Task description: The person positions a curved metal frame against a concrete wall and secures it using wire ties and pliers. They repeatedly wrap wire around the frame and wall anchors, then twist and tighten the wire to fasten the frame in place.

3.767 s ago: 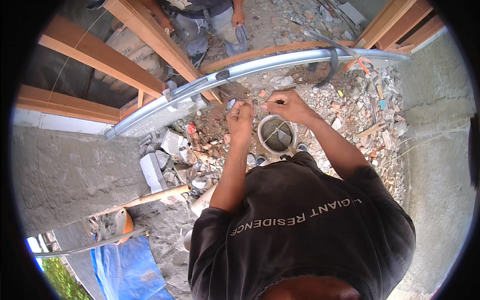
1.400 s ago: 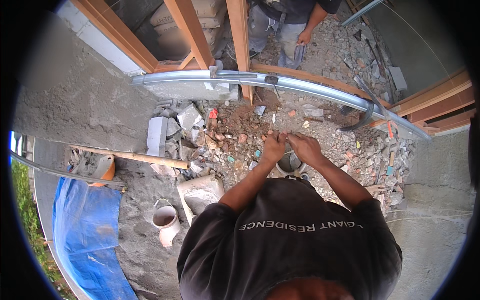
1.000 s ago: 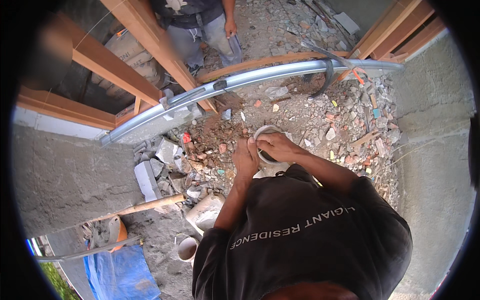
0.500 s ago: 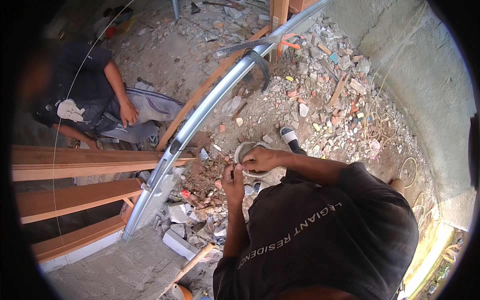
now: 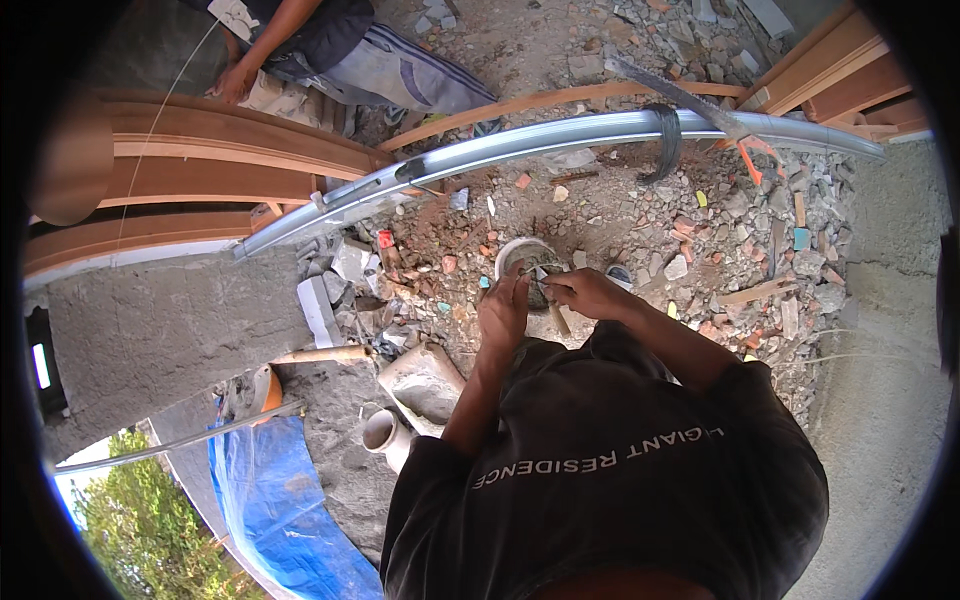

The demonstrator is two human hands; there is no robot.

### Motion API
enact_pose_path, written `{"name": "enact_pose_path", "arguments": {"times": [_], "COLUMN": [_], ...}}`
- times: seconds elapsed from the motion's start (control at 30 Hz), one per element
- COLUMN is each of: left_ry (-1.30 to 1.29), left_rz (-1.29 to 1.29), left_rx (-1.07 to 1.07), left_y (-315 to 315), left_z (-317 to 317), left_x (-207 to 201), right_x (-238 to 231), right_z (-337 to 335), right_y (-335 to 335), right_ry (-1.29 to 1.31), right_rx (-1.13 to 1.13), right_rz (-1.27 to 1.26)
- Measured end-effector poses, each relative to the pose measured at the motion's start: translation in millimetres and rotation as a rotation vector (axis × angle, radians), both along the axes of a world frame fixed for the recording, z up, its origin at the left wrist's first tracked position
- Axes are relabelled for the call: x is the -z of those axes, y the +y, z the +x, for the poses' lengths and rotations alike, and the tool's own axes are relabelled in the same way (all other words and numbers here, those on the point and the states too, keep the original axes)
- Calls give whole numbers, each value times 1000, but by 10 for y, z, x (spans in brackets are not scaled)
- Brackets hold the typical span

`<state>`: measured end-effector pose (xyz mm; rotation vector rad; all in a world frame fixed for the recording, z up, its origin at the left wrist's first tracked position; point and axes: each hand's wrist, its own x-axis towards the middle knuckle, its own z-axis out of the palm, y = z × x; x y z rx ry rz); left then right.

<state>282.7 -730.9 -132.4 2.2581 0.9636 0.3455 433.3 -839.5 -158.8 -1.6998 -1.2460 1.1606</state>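
Observation:
A round, pale bucket [image 5: 523, 247] with grey contents stands on the rubble in front of me. Over its near side, my left hand [image 5: 503, 308] is closed, its fingertips pinched together. My right hand [image 5: 588, 293] is closed too, thumb and forefinger facing the left. A small, light, shiny piece [image 5: 541, 273] shows between the two hands; its kind and which hand grips it are unclear. Below it, a short wooden handle [image 5: 558, 320] slants out near the bucket, its other end hidden.
A metal beam [image 5: 540, 138] crosses ahead, with a wire bundle [image 5: 665, 140] and an orange-handled saw [image 5: 690, 105] on it. Wooden frames [image 5: 230, 140] stand left, beside another person's hand [image 5: 233, 82]. A pale pipe piece [image 5: 385, 432] and blue tarp [image 5: 275, 500] lie lower left.
The view has swung, so the beam lies flatter and the tarp shows at lower left. My hands have moved slightly apart; the wooden handle and shiny piece are now visible.

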Motion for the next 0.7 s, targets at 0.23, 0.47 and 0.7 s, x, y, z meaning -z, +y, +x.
{"name": "enact_pose_path", "arguments": {"times": [0.23,0.47,0.7], "left_ry": [-366,-805,-1011], "left_rz": [-341,-469,-329], "left_rx": [-538,-766,-1008], "left_y": [40,661,1853], "left_z": [-337,-1154,-2950], "left_x": [-112,-1,188], "right_x": [-98,-47,3], "right_z": [-390,-1513,-2962], "right_y": [592,1304,2374], "right_ry": [-108,-136,-83], "right_rx": [-170,-352,-572], "right_rz": [167,291,139]}}
